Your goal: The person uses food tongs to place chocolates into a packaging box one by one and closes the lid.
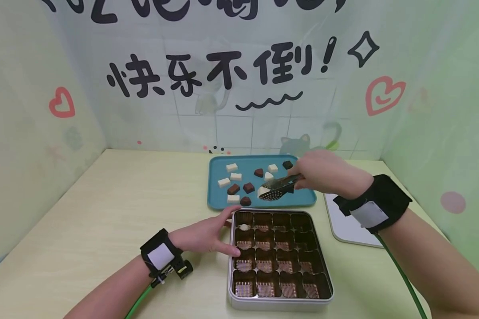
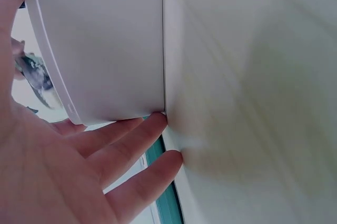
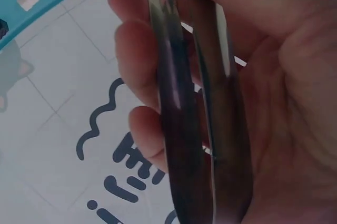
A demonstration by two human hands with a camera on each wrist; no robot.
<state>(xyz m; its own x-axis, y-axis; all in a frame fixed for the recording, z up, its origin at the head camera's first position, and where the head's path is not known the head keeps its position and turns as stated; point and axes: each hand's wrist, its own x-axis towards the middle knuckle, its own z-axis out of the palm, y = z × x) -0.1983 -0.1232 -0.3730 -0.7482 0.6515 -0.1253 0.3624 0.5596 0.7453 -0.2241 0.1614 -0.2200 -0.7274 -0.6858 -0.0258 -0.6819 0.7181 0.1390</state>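
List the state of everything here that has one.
Silver rectangular metal tin: open, a whitish piece inside, back left.
Blue rectangular tray: flat, bearing white and brown pieces.
Metallic grey tongs with perforated ends: held over the tray, white piece at tips.
White rounded-corner panel: lying flat, partly hidden.
Left hand: spread, touching the tin.
Right hand: gripping the tongs.

Free room over table point(image 1: 143, 190), frame left; tin point(image 1: 279, 305) stands lower centre; right hand point(image 1: 323, 173) and tongs point(image 1: 277, 193) block right part of tray point(image 1: 245, 164).
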